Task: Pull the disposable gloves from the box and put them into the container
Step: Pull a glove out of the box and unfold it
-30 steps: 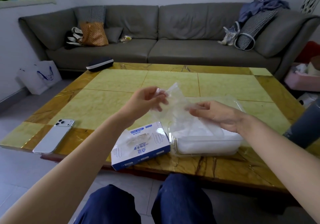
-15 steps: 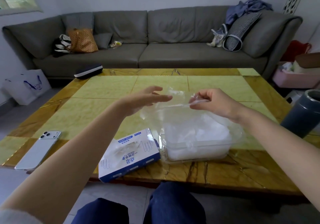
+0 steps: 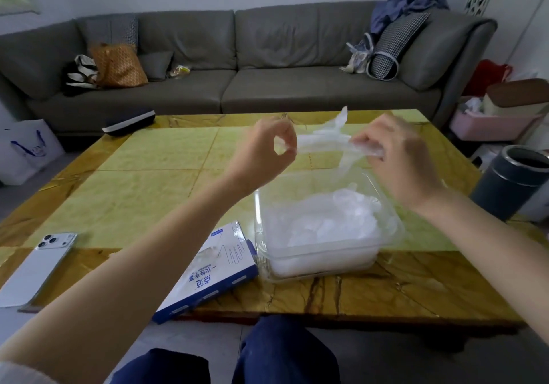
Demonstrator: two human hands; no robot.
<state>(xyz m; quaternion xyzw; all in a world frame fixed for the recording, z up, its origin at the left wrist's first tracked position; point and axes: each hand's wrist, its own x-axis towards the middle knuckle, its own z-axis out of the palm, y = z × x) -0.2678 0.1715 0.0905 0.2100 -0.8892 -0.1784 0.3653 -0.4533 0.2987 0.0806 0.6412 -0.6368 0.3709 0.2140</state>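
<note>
Thin clear plastic glove (image 3: 322,140): stretched between pinching left hand (image 3: 264,152) and right hand (image 3: 398,158), at 12 o'clock above clear plastic container (image 3: 386,253). Likely featherlight, limp, slippery; pinch edges.

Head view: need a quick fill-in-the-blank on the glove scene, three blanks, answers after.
1. The left hand and right hand each pinch the same clear ____.
2. The blue-and-white box lies on the table, on the ____ side of the container.
3. The phone lies with its camera lenses facing ____.
Missing words: glove; left; up.
</note>
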